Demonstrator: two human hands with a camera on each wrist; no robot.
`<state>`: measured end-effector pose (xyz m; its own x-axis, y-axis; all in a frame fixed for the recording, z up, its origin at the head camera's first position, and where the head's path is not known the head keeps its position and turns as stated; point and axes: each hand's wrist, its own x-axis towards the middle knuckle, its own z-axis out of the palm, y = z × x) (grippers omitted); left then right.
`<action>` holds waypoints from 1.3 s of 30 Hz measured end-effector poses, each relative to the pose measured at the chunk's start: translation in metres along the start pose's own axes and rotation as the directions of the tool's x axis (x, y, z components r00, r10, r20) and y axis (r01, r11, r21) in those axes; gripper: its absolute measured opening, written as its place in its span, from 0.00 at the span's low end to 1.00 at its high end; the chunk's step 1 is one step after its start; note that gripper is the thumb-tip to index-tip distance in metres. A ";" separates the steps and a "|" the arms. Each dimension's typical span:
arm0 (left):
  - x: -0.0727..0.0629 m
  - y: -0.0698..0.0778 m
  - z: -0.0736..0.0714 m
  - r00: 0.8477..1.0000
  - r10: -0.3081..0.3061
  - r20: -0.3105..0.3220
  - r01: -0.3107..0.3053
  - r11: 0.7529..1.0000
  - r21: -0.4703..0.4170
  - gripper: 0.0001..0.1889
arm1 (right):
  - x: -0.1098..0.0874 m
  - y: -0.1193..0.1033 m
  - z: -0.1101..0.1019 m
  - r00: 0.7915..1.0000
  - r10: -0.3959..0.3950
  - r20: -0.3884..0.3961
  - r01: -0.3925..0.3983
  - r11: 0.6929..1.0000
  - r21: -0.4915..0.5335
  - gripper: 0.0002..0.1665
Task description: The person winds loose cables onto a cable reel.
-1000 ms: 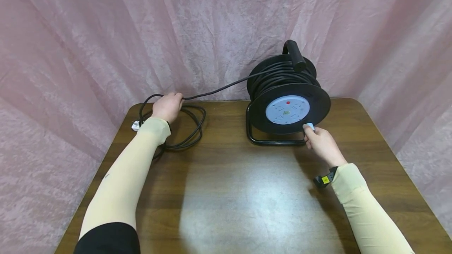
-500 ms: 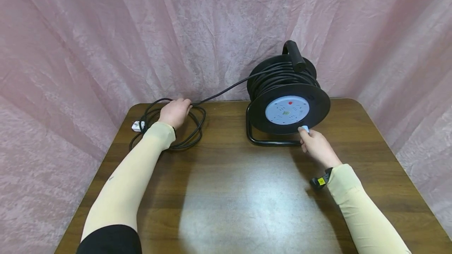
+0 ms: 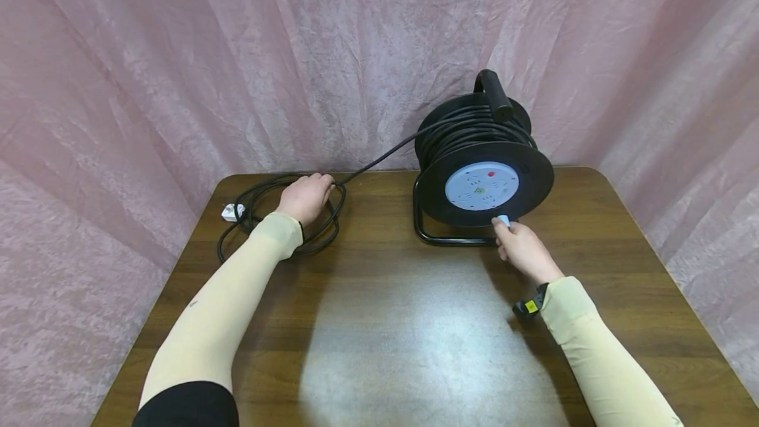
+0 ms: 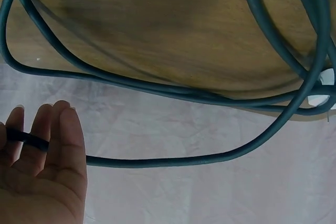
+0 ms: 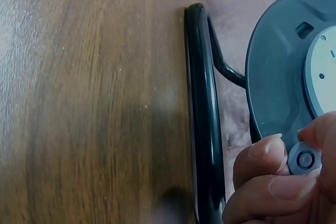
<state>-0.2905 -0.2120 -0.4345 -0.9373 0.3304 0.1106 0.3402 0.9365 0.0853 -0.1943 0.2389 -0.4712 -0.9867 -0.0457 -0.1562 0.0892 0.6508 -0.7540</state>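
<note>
A black cable reel (image 3: pixel 536 173) stands at the back right, with a pale blue socket disc (image 3: pixel 465 186) on its front. My right hand (image 3: pixel 524 249) pinches the reel's small blue-grey knob (image 5: pixel 305 160) between thumb and fingers, low on the front flange. A black power cable (image 3: pixel 382 158) runs taut from the wound coil down to my left hand (image 3: pixel 305 201), which holds it near the table's back edge. The left wrist view shows the cable passing across the fingers (image 4: pixel 68 135). Loose cable loops (image 3: pixel 222 242) and a white plug (image 3: pixel 232 213) lie beside that hand.
The reel rests on a black tube frame (image 3: pixel 456 241) and has a black carrying handle (image 3: pixel 495 97) on top. A brown wooden table (image 3: pixel 379 321) bears everything. A pink curtain (image 3: pixel 332 58) hangs right behind its back edge.
My right hand has moved left with the knob, and the reel's disc has turned clockwise. My left hand has moved right and slightly nearer with the cable, toward the reel.
</note>
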 end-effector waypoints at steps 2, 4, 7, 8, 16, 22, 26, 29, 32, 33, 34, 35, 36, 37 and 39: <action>0.000 0.001 0.002 1.000 0.004 0.001 -0.004 1.000 -0.001 0.13 | 0.000 0.000 0.001 1.000 0.002 0.002 -0.002 1.000 0.001 0.41; 0.000 0.002 0.004 1.000 0.005 0.001 -0.005 1.000 -0.002 0.13 | 0.000 0.000 0.002 1.000 0.004 0.004 -0.004 1.000 0.005 0.41; 0.001 0.003 0.006 1.000 0.012 0.005 -0.012 1.000 -0.004 0.13 | 0.000 -0.001 0.003 1.000 0.002 0.011 -0.002 1.000 0.014 0.41; 0.000 0.004 0.006 1.000 0.015 0.006 -0.015 1.000 -0.004 0.13 | 0.000 -0.001 0.003 1.000 0.002 0.011 -0.003 1.000 0.021 0.41; 0.000 0.011 0.005 0.999 0.043 0.006 -0.043 0.999 -0.029 0.11 | 0.001 -0.002 0.008 1.000 0.013 0.029 -0.013 1.000 0.027 0.42; 0.002 0.013 0.007 0.998 0.058 0.003 -0.058 0.998 -0.028 0.11 | 0.002 -0.005 0.014 1.000 0.010 0.026 -0.011 0.999 0.036 0.40; 0.005 0.014 0.009 0.998 0.068 0.000 -0.068 0.997 -0.034 0.11 | 0.002 -0.008 0.018 0.999 0.006 0.033 -0.008 0.998 0.058 0.39; 0.007 0.016 0.011 0.997 0.077 0.004 -0.077 0.996 -0.042 0.11 | 0.003 -0.009 0.020 0.999 0.004 0.040 -0.007 0.996 0.085 0.37; 0.008 0.018 0.012 0.996 0.090 0.010 -0.089 0.995 -0.044 0.11 | 0.004 -0.010 0.023 0.999 0.002 0.051 -0.007 0.994 0.108 0.36; 0.008 0.019 0.012 0.996 0.094 0.010 -0.093 0.995 -0.044 0.11 | 0.004 -0.010 0.024 0.999 0.004 0.050 -0.010 0.994 0.110 0.36; 0.009 0.020 0.012 0.995 0.097 0.010 -0.097 0.995 -0.039 0.11 | 0.004 -0.011 0.025 0.999 0.004 0.052 -0.010 0.994 0.112 0.36; 0.009 0.020 0.012 0.995 0.101 0.008 -0.100 0.994 -0.038 0.12 | 0.005 -0.011 0.026 0.999 0.004 0.051 -0.010 0.994 0.110 0.36; 0.009 0.021 0.012 0.995 0.102 0.008 -0.102 0.994 -0.038 0.12 | 0.005 -0.011 0.026 0.999 0.002 0.050 -0.007 0.994 0.107 0.36; 0.009 0.022 0.012 0.995 0.103 0.009 -0.103 0.994 -0.037 0.13 | 0.005 -0.011 0.027 0.999 0.002 0.047 -0.006 0.994 0.105 0.36; 0.010 0.023 0.010 0.995 0.103 0.014 -0.103 0.994 -0.042 0.13 | 0.006 -0.012 0.028 0.999 0.001 0.044 -0.005 0.995 0.102 0.36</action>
<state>-0.2929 -0.1862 -0.4417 -0.8981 0.4270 0.1052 0.4375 0.8919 0.1147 -0.1972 0.2097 -0.4815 -0.9797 -0.0782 -0.1847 0.1080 0.5702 -0.8144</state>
